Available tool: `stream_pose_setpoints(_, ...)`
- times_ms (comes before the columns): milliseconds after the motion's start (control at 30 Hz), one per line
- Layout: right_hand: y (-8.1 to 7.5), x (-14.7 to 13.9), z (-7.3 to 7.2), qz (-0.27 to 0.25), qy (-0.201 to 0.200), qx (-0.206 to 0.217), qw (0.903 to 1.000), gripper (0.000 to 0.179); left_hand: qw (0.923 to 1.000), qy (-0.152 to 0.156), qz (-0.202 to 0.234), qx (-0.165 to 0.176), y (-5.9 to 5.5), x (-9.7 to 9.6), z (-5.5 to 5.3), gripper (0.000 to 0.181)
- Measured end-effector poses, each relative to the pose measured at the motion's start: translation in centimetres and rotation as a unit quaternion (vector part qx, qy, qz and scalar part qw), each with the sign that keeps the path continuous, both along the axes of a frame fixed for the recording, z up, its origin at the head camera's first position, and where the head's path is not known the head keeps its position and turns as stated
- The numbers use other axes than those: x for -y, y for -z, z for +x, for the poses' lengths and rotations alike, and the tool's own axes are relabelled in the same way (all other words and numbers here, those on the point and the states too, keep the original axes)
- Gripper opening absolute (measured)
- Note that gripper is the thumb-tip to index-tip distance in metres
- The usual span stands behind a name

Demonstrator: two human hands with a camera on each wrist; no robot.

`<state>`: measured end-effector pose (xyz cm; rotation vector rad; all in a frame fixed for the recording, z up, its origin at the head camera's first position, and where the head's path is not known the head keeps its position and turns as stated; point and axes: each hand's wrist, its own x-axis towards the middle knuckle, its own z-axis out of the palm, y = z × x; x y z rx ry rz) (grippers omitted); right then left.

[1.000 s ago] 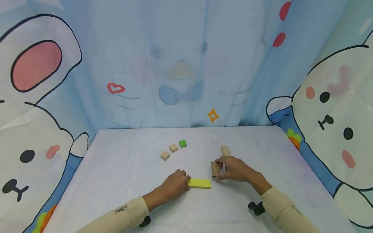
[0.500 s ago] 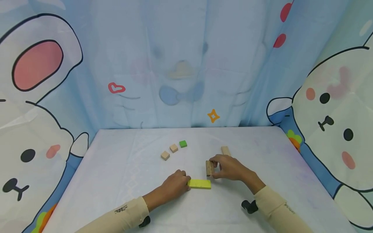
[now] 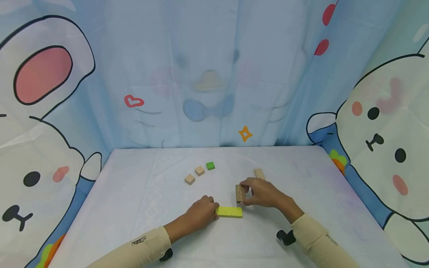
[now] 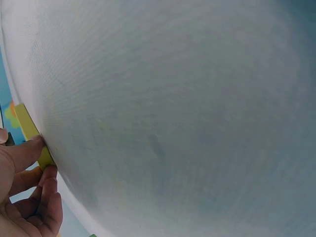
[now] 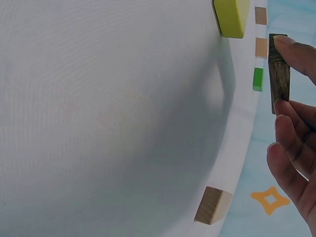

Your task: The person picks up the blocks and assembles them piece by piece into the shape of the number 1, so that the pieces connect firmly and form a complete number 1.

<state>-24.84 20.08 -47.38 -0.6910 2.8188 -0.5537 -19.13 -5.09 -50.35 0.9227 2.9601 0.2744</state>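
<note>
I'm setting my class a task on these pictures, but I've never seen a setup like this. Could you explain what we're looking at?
There is no machine here: a person's two bare hands do the work, each acting as the grip. The wide picture comes from a camera worn on the head, looking forward and down. The two close-ups come from cameras on the left and right wrists.

The left hand holds one end of a yellow block. The right hand holds a brown wooden block between thumb and fingers.

On the white surface lie two small wooden cubes, a green cube and, partly hidden behind the right hand, a pale wooden block. A printed curtain hangs behind.
</note>
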Motion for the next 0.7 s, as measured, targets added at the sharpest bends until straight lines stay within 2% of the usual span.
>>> stream_pose_setpoints(700, 0.3, 1.8, 0.2, 0.010, -0.009, -0.001, 0.9999, 0.066, 0.9998, 0.009, -0.001, 0.018, -0.1, 0.1, -0.3, 0.030)
